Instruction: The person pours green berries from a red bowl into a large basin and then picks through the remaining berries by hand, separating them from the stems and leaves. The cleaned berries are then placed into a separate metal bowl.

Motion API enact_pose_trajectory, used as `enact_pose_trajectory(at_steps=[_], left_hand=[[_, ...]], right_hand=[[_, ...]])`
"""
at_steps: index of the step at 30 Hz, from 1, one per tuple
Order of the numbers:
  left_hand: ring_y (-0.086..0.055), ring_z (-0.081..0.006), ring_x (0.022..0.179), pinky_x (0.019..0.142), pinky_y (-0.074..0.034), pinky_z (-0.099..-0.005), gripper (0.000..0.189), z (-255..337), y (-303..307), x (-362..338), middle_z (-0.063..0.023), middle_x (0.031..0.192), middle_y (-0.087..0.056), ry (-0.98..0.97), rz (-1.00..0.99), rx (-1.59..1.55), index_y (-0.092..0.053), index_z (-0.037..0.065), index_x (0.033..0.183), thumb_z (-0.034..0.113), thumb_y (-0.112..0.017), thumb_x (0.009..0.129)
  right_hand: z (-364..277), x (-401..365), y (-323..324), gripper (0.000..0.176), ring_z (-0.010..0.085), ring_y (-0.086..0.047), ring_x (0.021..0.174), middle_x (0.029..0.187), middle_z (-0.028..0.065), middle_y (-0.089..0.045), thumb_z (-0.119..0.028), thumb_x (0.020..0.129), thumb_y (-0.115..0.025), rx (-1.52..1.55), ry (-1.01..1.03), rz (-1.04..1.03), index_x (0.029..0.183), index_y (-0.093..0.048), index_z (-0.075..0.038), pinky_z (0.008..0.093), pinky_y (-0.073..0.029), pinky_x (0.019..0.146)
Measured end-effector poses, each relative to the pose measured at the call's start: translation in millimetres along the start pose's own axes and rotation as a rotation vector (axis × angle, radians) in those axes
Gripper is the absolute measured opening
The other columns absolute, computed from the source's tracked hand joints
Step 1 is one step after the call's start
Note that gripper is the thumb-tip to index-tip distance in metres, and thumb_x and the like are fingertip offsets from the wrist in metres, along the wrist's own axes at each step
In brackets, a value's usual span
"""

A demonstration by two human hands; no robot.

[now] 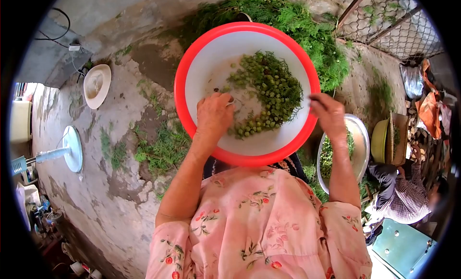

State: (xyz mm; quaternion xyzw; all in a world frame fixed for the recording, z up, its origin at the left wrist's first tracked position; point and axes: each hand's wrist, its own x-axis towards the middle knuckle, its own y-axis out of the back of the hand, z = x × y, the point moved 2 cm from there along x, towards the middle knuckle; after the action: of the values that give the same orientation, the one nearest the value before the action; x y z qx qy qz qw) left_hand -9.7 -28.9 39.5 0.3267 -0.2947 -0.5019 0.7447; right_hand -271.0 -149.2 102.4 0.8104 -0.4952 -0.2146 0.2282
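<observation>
A big white basin (206,53) with a red rim rests on my lap. Green round seed cones and leafy sprigs (273,91) are heaped on its right side, with some loose ones near the middle. Inside the basin at the left is my left hand (214,113), its fingers curled together near the loose cones; what they hold, if anything, is too small to make out. At the right rim, my right hand (329,111) has its fingers closed in a pinch, and its contents are hidden.
Cut green branches (307,34) are piled beyond the basin. Beside my right arm stands a metal basin (362,135) with more green pieces. A straw hat (97,87) and a pale blue fan (73,149) are at left. Another person (406,197) sits at right near a yellow tub (379,140).
</observation>
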Motion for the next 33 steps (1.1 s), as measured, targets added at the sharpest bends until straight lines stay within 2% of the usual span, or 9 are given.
enact_pose_trajectory(at_steps=[3, 6, 9, 13, 20, 24, 27, 30, 33], left_hand=[[-0.058, -0.0316, 0.081, 0.073, -0.045, -0.0380, 0.017, -0.2, 2.2, -0.9, -0.0123, 0.087, -0.061, -0.020, 0.017, -0.031, -0.063, 0.004, 0.088, 0.014, -0.062, 0.075], [-0.058, -0.0313, 0.080, 0.072, -0.045, -0.0384, 0.018, -0.6, 5.4, -1.4, -0.0133, 0.086, -0.061, 0.039, -0.002, -0.091, -0.063, 0.003, 0.089, 0.014, -0.062, 0.076], [-0.059, -0.0315, 0.077, 0.070, -0.046, -0.0376, 0.019, -5.1, 4.6, -2.2, -0.0141, 0.082, -0.063, 0.033, 0.063, -0.138, -0.064, 0.002, 0.090, 0.015, -0.061, 0.076], [-0.060, -0.0321, 0.083, 0.077, -0.045, -0.0390, 0.019, -2.7, 9.1, 1.5, -0.0143, 0.085, -0.064, 0.215, 0.009, -0.294, -0.065, 0.004, 0.091, 0.016, -0.061, 0.077], [-0.063, -0.0266, 0.077, 0.070, -0.048, -0.0330, 0.019, -8.9, 5.7, 4.6, -0.0150, 0.082, -0.065, 0.332, 0.038, -0.522, -0.065, 0.002, 0.093, 0.014, -0.060, 0.078], [-0.062, -0.0212, 0.072, 0.069, -0.048, -0.0310, 0.019, -5.5, 11.4, 4.6, -0.0138, 0.078, -0.064, 0.344, 0.070, -0.543, -0.064, 0.001, 0.094, 0.011, -0.060, 0.078], [-0.057, -0.0148, 0.067, 0.065, -0.047, -0.0281, 0.017, -10.3, 9.2, 4.3, -0.0095, 0.076, -0.063, 0.379, 0.145, -0.669, -0.064, 0.001, 0.094, 0.009, -0.058, 0.080], [-0.052, -0.0097, 0.067, 0.062, -0.046, -0.0253, 0.015, -3.7, 16.7, 3.6, -0.0052, 0.075, -0.062, 0.426, 0.207, -0.812, -0.063, 0.000, 0.094, 0.006, -0.056, 0.082], [-0.053, -0.0093, 0.068, 0.061, -0.046, -0.0243, 0.015, -12.5, 10.1, 3.9, -0.0027, 0.080, -0.062, 0.333, 0.273, -0.857, -0.063, 0.000, 0.095, 0.004, -0.054, 0.084]], right_hand=[[3.1, 15.8, -52.6, 0.022, 0.0185, -0.059, 0.067, 0.084, 0.0098, -0.058, 0.001, 0.079, -0.056, -0.177, 0.417, -0.311, 0.100, -0.061, -0.003, 0.0280, -0.047, 0.060], [30.8, 34.0, -100.7, 0.029, 0.0270, -0.058, 0.076, 0.084, 0.0123, -0.055, 0.005, 0.073, -0.055, -0.254, 0.704, -0.284, 0.100, -0.058, -0.003, 0.0337, -0.047, 0.064], [29.5, 33.8, -118.7, 0.028, 0.0349, -0.054, 0.085, 0.092, 0.0167, -0.058, -0.001, 0.069, -0.057, -0.546, 0.445, -0.509, 0.097, -0.058, -0.004, 0.0419, -0.047, 0.073], [16.2, 23.8, -128.7, 0.024, 0.0351, -0.058, 0.092, 0.098, 0.0184, -0.059, -0.003, 0.071, -0.056, -0.810, 0.285, -0.667, 0.095, -0.060, -0.004, 0.0400, -0.049, 0.077], [12.5, 7.9, -150.3, 0.028, 0.0355, -0.059, 0.091, 0.090, 0.0208, -0.062, -0.011, 0.069, -0.062, -0.551, 0.322, -0.738, 0.095, -0.059, -0.001, 0.0403, -0.047, 0.079], [0.0, 7.1, -174.7, 0.033, 0.0354, -0.059, 0.090, 0.091, 0.0212, -0.061, -0.015, 0.069, -0.063, -0.453, 0.210, -0.790, 0.097, -0.057, 0.000, 0.0411, -0.047, 0.078], [-9.0, 4.7, -192.0, 0.041, 0.0263, -0.058, 0.079, 0.086, 0.0154, -0.059, -0.010, 0.071, -0.065, -0.186, 0.147, -0.764, 0.107, -0.049, 0.000, 0.0358, -0.046, 0.068], [-10.4, 11.8, -215.0, 0.038, 0.0272, -0.060, 0.088, 0.099, 0.0183, -0.060, -0.015, 0.072, -0.064, 0.173, -0.085, -0.707, 0.104, -0.053, 0.001, 0.0364, -0.048, 0.074], [-28.1, 22.0, -221.9, 0.036, 0.0209, -0.060, 0.087, 0.097, 0.0122, -0.061, -0.010, 0.077, -0.059, 0.827, -0.248, -0.576, 0.111, -0.052, 0.001, 0.0318, -0.049, 0.068]])
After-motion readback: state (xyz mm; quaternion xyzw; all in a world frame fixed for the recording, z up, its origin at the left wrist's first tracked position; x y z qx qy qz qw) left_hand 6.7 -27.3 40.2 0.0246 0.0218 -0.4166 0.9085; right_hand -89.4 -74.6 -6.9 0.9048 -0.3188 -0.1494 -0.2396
